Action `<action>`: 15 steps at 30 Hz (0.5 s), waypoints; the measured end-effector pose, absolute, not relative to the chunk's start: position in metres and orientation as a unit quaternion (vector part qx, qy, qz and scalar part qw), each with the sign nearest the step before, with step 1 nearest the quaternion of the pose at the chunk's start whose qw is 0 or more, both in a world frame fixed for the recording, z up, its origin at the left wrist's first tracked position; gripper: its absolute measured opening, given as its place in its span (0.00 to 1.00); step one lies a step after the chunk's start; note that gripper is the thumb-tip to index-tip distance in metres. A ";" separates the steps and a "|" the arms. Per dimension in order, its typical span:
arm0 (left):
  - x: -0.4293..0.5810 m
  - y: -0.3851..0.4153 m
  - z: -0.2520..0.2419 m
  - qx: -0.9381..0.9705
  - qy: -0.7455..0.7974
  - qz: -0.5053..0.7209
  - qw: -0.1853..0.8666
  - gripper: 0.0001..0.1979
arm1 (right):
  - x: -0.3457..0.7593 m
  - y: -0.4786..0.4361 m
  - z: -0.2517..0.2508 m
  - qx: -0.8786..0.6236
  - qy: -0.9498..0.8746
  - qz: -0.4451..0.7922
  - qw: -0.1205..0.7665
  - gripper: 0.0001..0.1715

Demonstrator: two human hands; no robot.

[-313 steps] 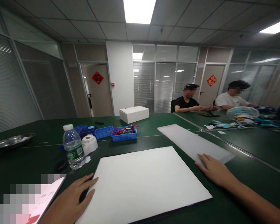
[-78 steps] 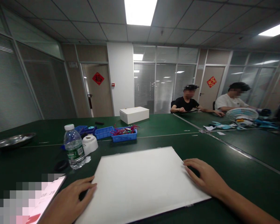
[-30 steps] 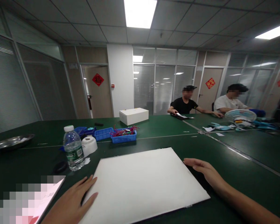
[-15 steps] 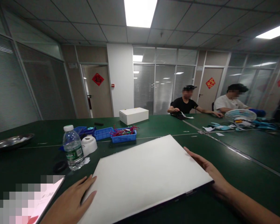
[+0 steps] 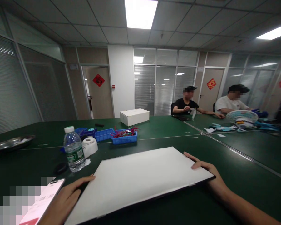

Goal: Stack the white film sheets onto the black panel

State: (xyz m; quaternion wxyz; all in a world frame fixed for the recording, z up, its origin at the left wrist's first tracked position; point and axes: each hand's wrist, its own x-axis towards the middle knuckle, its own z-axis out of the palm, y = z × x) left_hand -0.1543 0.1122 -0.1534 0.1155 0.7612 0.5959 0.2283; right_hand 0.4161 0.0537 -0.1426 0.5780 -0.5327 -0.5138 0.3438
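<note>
A large flat white panel (image 5: 140, 178) with a thin dark edge lies before me, its near edge tilted above the table. My right hand (image 5: 207, 172) grips its right side, the thumb on the white face and the other fingers partly hidden at the edge. At the left edge, my left hand (image 5: 67, 197) holds the panel; its thumb is not clearly visible. Beside my left hand is a phone (image 5: 43, 200) with a lit pink screen, partly blurred out.
On the green table (image 5: 159, 139) stand a water bottle (image 5: 73, 153), a white vented cap-like part (image 5: 90, 146), blue bins (image 5: 124, 139) with red wires, a white box (image 5: 134, 117) and a metal tray (image 5: 11, 143). Two people sit far right near a basket (image 5: 242, 116).
The panel's far edge has dropped and it looks flatter. My right thumb has come over onto its face; my left hand has shifted down along the left edge.
</note>
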 end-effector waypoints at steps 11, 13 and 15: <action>-0.132 0.082 -0.140 0.826 0.497 0.265 0.013 0.33 | 0.429 0.058 -0.150 -0.558 -0.531 0.258 0.583 0.17; -0.129 0.085 -0.132 0.830 0.504 0.239 0.000 0.30 | 0.430 0.056 -0.150 -0.550 -0.562 0.176 0.592 0.19; -0.128 0.085 -0.127 0.827 0.511 0.234 -0.013 0.28 | 0.429 0.052 -0.147 -0.531 -0.583 0.061 0.611 0.24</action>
